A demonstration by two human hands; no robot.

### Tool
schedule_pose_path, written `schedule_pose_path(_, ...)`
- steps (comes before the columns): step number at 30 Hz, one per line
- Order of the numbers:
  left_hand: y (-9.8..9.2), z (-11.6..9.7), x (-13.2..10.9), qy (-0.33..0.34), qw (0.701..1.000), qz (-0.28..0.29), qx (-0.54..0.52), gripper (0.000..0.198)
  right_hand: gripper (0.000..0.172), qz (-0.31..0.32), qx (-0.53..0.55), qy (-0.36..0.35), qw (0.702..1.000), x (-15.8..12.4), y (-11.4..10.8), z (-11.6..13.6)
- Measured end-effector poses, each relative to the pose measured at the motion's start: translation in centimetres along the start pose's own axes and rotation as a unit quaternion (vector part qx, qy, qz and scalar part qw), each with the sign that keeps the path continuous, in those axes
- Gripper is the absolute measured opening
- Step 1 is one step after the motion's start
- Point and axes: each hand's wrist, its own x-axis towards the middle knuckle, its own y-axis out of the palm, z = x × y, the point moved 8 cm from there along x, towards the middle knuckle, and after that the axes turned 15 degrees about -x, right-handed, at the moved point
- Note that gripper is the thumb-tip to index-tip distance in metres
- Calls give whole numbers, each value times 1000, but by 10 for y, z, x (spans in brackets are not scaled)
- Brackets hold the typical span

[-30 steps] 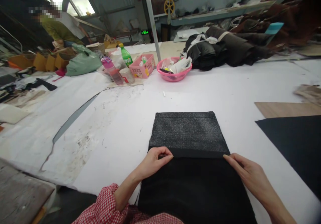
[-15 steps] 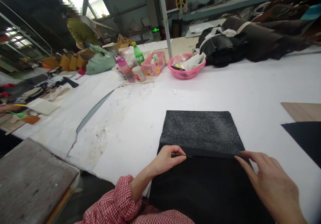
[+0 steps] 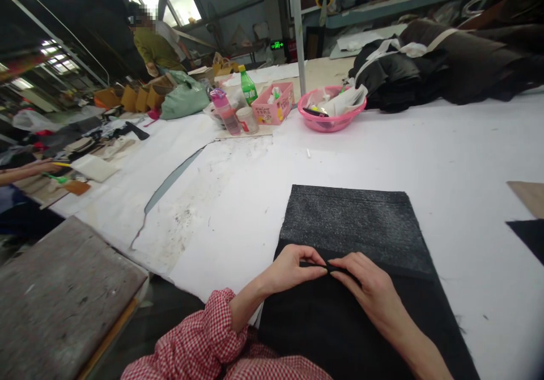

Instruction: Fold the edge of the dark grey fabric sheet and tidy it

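Observation:
A black fabric piece (image 3: 340,323) lies over the near part of a dark grey, speckled fabric stack (image 3: 348,215) on the white-covered table (image 3: 238,215). My left hand (image 3: 293,267) pinches the black fabric's upper edge between thumb and fingers. Right beside it, my right hand (image 3: 369,283) pinches the same edge, its fingertips almost meeting those of the left. The edge forms a small raised fold between the two hands. The lower end of the fabric runs out of view toward my body.
A pink basin (image 3: 331,120), a pink box (image 3: 274,105), a green bottle (image 3: 247,87) and a pink-capped bottle (image 3: 225,112) stand farther back. Dark fabric bundles (image 3: 395,79) lie at back right. A grey board (image 3: 63,300) is at left. A co-worker's arm (image 3: 29,171) shows at far left.
My right hand has moved left along the black fabric's edge, from its right end to beside my left hand. The left hand keeps its pinch. The view has shifted slightly left.

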Motion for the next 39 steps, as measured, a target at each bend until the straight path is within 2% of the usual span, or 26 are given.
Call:
schedule_pose_path(12, 0, 2, -1, 23, 1000, 12, -13, 19, 15, 8, 47, 16, 999, -3, 9, -5)
schedule_pose_path(21, -1, -2, -1, 52, 999, 16, 2, 19, 16, -8, 38, 33, 999, -3, 9, -8)
schedule_pose_path(28, 3, -12, -4, 89, 993, 26, 78, 17, 15, -10, 34, 42, 998, -5, 11, -12)
schedule_pose_path(34, 10, -30, -7, 165, 968, 37, 186, 16, 18, -9, 21, 45, 999, -4, 11, -12)
schedule_pose_path(39, 17, -32, -7, 179, 955, 40, 233, 18, 18, -11, 24, 44, 999, -4, 10, -11)
